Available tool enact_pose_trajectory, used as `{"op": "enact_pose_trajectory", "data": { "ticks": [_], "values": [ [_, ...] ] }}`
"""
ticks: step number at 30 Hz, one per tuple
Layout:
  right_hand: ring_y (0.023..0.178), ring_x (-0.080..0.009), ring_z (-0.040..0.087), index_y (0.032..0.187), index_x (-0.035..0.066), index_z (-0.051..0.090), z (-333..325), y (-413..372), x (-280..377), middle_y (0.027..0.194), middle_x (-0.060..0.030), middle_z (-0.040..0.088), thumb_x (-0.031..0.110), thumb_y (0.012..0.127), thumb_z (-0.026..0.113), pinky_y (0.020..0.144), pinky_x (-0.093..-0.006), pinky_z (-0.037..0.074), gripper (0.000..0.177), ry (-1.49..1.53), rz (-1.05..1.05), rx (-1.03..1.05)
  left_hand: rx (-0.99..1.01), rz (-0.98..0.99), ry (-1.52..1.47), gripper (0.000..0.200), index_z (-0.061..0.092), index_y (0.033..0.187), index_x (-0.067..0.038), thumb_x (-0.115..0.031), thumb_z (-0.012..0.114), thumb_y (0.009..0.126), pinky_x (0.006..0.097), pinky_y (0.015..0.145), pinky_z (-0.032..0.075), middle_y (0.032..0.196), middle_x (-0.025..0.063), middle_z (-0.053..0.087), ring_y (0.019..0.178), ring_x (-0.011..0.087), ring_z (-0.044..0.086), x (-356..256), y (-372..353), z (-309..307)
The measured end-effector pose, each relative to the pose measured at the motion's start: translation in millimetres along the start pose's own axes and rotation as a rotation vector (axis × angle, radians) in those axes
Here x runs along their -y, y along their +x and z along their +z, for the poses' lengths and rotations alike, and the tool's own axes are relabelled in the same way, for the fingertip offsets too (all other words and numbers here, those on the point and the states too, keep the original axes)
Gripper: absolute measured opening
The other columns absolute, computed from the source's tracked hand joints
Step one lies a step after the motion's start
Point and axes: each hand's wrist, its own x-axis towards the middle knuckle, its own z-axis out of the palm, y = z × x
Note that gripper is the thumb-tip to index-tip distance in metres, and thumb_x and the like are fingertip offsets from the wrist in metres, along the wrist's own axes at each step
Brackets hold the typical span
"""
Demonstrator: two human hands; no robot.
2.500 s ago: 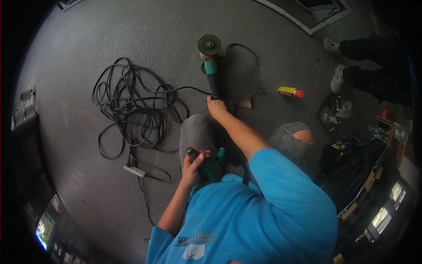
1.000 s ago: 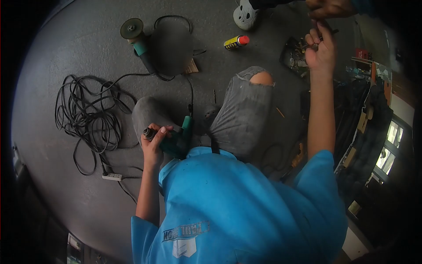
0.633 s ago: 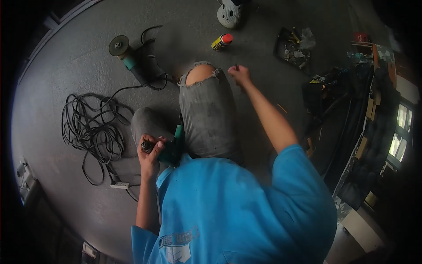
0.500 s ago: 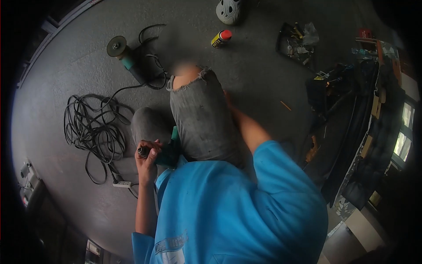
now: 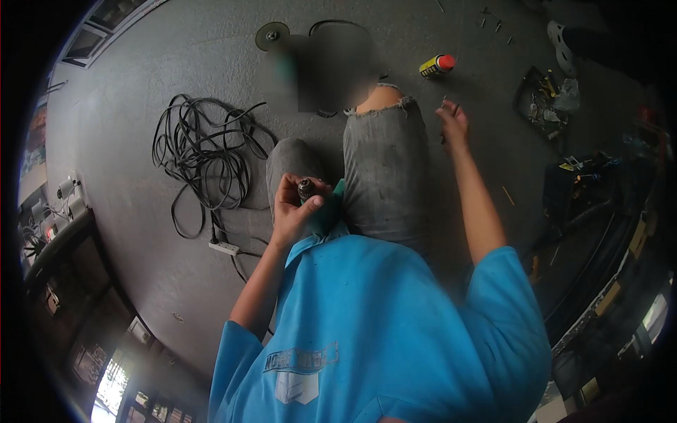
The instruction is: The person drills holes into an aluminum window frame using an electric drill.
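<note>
My left hand (image 5: 290, 211) is gripping a likely heavy drill (image 5: 324, 216) near its chuck (image 5: 305, 188), the handle (image 5: 340, 190) being surer; upper right, my right hand (image 5: 454, 127) is half-curling, contents unclear

We see a grey floor (image 5: 127, 211) with a faint sheen across a dim room. Along our left edge stands dark furniture (image 5: 70, 248); a framed panel (image 5: 86, 44) shows at upper left, and bright light fills a window (image 5: 111, 386) at lower left.
</note>
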Motion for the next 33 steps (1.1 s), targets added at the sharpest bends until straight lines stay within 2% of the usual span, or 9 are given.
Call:
{"op": "enact_pose_trajectory", "data": {
  "ticks": [1,4,7,9,10,17,19,28,33],
  "values": [
    [0.055,-0.0020,0.051,0.097,0.005,0.063,1.8,-6.6,41.8,0.081,0.0001,0.061,0.012,0.083,0.066,0.046,-0.0198,0.038,0.016,0.080,-0.068,0.046,-0.014,0.003,-0.001,0.031,0.046,0.099,-0.008,-0.012,0.073,0.084,0.0339,0.093,0.045,0.096,0.0078,0.064,0.098,0.0196,0.063,-0.1,-0.8,-3.4],
    [0.060,0.0000,0.051,0.101,0.004,0.064,44.0,-70.2,149.7,0.087,-0.0011,0.065,0.008,0.088,0.061,0.048,-0.0180,0.038,0.014,0.183,-0.211,0.519,0.036,-0.064,-0.157,0.027,0.054,0.103,-0.005,-0.025,0.066,0.090,0.0349,0.094,0.045,0.105,0.0095,0.064,0.104,0.0192,0.060,-0.7,-5.8,-8.0],
    [0.070,-0.0024,0.055,0.096,0.002,0.062,104.1,-132.6,169.6,0.087,-0.0019,0.065,0.008,0.089,0.061,0.059,-0.0190,0.045,0.010,0.023,-0.316,0.972,0.055,-0.094,-0.186,0.032,0.056,0.107,-0.003,-0.029,0.065,0.090,0.0334,0.094,0.044,0.105,0.0094,0.065,0.103,0.0176,0.059,-5.3,-7.9,-4.8],
    [0.074,-0.0050,0.057,0.093,0.001,0.060,138.9,-157.9,137.2,0.086,-0.0025,0.065,0.008,0.088,0.061,0.068,-0.0213,0.047,0.009,0.016,-0.292,1.079,0.076,-0.066,-0.112,0.032,0.056,0.107,-0.003,-0.028,0.066,0.090,0.0323,0.094,0.044,0.105,0.0090,0.065,0.103,0.0167,0.059,-4.8,-9.4,-8.2],
    [0.074,-0.0050,0.057,0.093,0.001,0.060,147.7,-162.5,128.7,0.086,-0.0025,0.065,0.008,0.088,0.061,0.068,-0.0213,0.047,0.009,0.007,-0.293,1.091,0.100,-0.048,-0.031,0.033,0.057,0.108,-0.003,-0.028,0.067,0.089,0.0312,0.094,0.044,0.105,0.0086,0.065,0.102,0.0158,0.059,-4.4,-9.9,-9.6],
    [0.088,-0.0088,0.062,0.100,0.001,0.056,168.0,-174.6,114.7,0.092,-0.0054,0.064,0.001,0.090,0.057,0.079,-0.0237,0.052,0.010,-0.098,-0.104,1.118,0.084,-0.035,-0.046,0.032,0.057,0.108,-0.002,-0.028,0.065,0.090,0.0304,0.095,0.042,0.105,0.0086,0.065,0.102,0.0161,0.059,-2.2,-14.0,-17.1],
    [0.088,-0.0090,0.062,0.100,0.001,0.056,170.5,-177.2,114.8,0.092,-0.0056,0.064,0.001,0.090,0.057,0.079,-0.0239,0.052,0.010,-0.065,-0.085,1.122,0.108,-0.028,-0.079,0.026,0.057,0.107,-0.002,-0.019,0.066,0.090,0.0292,0.093,0.044,0.105,0.0073,0.066,0.102,0.0140,0.060,-2.4,-13.8,-18.7],
    [0.088,-0.0097,0.062,0.096,0.001,0.057,174.3,-191.4,136.2,0.091,-0.0043,0.064,0.002,0.089,0.055,0.078,-0.0238,0.052,0.007,-0.378,-0.255,1.112,0.114,-0.050,-0.134,0.023,0.055,0.108,-0.002,-0.013,0.065,0.090,0.0298,0.093,0.045,0.105,0.0066,0.065,0.104,0.0146,0.060,-3.4,-15.4,-22.4],
    [0.089,-0.0101,0.063,0.094,-0.001,0.057,178.4,-184.8,148.1,0.088,-0.0047,0.064,0.004,0.088,0.057,0.077,-0.0244,0.052,0.008,-0.549,-0.310,1.186,0.087,-0.043,-0.182,0.024,0.054,0.105,-0.003,-0.010,0.068,0.088,0.0284,0.092,0.045,0.103,0.0054,0.064,0.101,0.0136,0.061,-1.2,-15.7,-20.1]
  ]
}}
